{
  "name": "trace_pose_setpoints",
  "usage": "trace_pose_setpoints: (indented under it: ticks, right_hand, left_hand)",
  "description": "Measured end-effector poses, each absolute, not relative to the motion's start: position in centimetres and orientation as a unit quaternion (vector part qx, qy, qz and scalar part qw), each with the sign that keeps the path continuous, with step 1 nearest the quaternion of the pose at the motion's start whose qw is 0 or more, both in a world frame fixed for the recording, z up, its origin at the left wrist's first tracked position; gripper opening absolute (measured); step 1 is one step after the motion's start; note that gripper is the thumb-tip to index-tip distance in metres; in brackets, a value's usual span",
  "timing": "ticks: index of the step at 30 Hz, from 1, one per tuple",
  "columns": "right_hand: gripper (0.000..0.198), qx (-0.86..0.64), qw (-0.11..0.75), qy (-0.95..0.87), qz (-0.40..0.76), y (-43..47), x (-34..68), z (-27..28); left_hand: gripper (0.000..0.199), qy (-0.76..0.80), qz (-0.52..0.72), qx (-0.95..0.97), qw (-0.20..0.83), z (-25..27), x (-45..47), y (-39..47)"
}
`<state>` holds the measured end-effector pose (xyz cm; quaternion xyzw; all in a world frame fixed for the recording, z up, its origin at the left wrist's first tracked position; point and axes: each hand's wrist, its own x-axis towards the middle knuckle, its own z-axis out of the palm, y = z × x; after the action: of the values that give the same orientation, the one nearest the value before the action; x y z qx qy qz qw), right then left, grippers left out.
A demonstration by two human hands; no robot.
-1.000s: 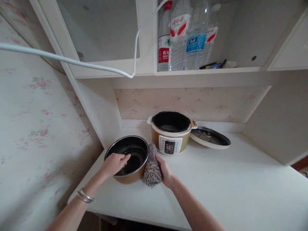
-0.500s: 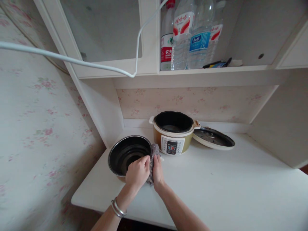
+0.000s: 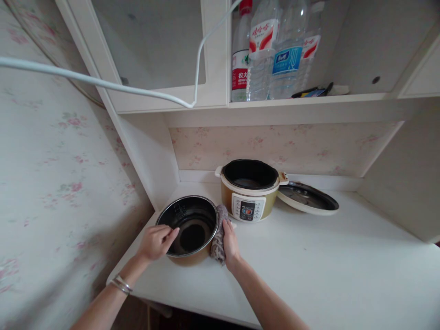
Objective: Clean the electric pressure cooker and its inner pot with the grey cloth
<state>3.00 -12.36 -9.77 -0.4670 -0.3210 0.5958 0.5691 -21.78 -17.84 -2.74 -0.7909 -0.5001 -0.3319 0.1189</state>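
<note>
An inner pot [image 3: 189,227], dark inside with a gold-brown outer wall, stands near the front left corner of the white desk [image 3: 309,256]. The left hand [image 3: 156,241] rests over the pot's near rim, fingers curled across the edge; whether its grip actually pinches the rim or only lies on it cannot be made out, since the fingertips dip inside the dark bowl. The right hand [image 3: 229,238] is closed on a mottled grey-brown cloth [image 3: 218,231], pressing it against the pot's right outer wall; the palm side is hidden behind the cloth, and much of the cloth is covered by the hand. Silver bangles [image 3: 120,284] sit on the left wrist. Just behind the pot stands a rice cooker [image 3: 249,195], open-topped, its control panel too small to read. Its lid [image 3: 307,198] lies flat on the desk, touching or just beside the cooker's right side. Above, water bottles [image 3: 271,50] stand on a shelf, their tops cut off by the frame, beside small dark items that are hard to identify. A white cable [image 3: 137,90] crosses the cabinet front.
</note>
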Motion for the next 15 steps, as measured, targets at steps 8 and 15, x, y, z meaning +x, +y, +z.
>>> trace_pose_setpoints:
  ticks: [8,15]
  right_hand:
    - [0.053,-0.479,0.558,-0.324,0.596,-12.9,2.3,-9.5]
    - [0.066,-0.495,0.541,-0.329,0.595,-12.7,2.1,-9.5]
  left_hand:
    - [0.037,-0.65,-0.251,-0.709,0.111,0.3,-16.5,-16.9]
    - [0.039,-0.694,-0.206,-0.69,-0.009,0.2,-5.9,-17.9]
